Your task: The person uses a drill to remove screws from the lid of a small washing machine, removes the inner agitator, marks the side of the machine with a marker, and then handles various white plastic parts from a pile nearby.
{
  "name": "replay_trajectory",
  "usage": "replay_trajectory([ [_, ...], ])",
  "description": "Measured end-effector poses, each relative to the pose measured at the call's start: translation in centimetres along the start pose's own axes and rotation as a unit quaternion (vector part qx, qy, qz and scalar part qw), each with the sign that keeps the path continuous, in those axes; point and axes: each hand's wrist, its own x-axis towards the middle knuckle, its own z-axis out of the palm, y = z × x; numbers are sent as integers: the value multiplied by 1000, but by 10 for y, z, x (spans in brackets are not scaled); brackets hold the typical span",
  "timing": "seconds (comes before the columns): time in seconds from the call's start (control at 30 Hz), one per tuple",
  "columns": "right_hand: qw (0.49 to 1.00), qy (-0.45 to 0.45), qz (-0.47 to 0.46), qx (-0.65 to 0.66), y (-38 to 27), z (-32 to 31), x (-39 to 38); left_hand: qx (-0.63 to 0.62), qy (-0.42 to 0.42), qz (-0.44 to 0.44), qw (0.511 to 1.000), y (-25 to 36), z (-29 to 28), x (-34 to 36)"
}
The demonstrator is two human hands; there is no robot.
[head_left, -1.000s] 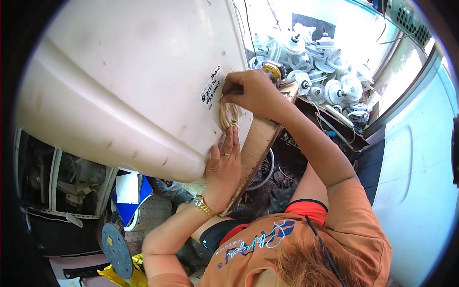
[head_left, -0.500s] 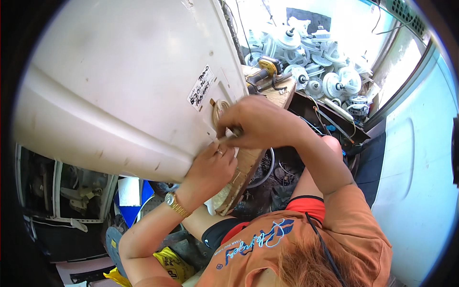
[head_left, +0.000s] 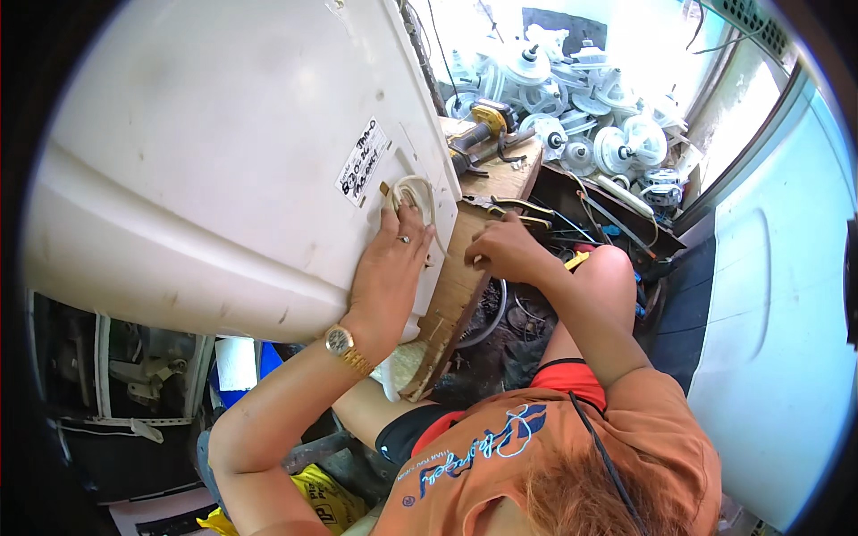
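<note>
A large off-white plastic casing (head_left: 223, 161) leans over a wooden bench (head_left: 456, 259). My left hand (head_left: 389, 268) lies against it with fingers stretched out, their tips at a coiled white cord (head_left: 414, 189) in a recess. My right hand (head_left: 508, 250) is apart from the casing, over the bench's right edge. Its fingers are curled in, and whether something small is inside them is hidden. Just beyond that hand, pliers (head_left: 527, 207) with yellow and black handles rest at the bench edge. A label (head_left: 361, 163) with handwriting is stuck beside the cord.
A yellow and black power drill (head_left: 483, 129) lies farther back on the bench. Behind it is a heap of clear-wrapped white gear units (head_left: 572, 98). A dark metal tray (head_left: 617, 210) with tools stands right of the bench. A light blue panel (head_left: 769, 295) stands at the right.
My right hand has drawn away from the casing toward the right, uncovering the pliers on the bench. My left hand has slid up the casing to the coiled cord, its fingers now extended.
</note>
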Motion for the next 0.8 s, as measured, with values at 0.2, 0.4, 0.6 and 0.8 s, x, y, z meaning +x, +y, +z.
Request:
replay_trajectory([
  [0.2,969,-239,-52,31,-36,2,-2,39,-1,-23,999,1,-1,17],
  [0.4,987,-134,-62,58,-1,7,-13,103,-46,-4,994,-2,-20,25],
  [0.6,978,183,-18,97,-14,1,20,94,-34,7,995,-3,-18,30],
  [0.8,967,254,6,2,-17,15,40,70,-22,10,997,-9,-26,28],
])
